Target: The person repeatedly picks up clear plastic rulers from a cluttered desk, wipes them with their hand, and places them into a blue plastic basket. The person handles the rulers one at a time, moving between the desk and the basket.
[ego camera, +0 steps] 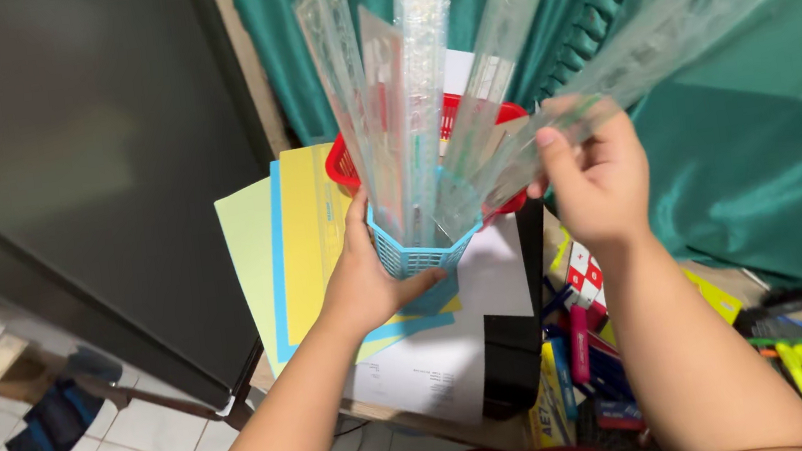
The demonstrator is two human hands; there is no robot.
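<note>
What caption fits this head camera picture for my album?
Left hand holds a blue basket of clear rulers; right hand grips another ruler.

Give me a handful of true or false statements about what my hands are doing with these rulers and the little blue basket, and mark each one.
1. The left hand grips the blue basket from the side. True.
2. The right hand rests flat on the papers. False: it is raised, pinching a clear ruler.
3. Several clear rulers stand upright in the blue basket. True.
4. The blue basket sits inside the red basket. False: it is held up in front of the red one, which lies behind it.
5. The curtain behind the rulers is yellow. False: it is green; the yellow things are sheets of paper under the hand.
</note>
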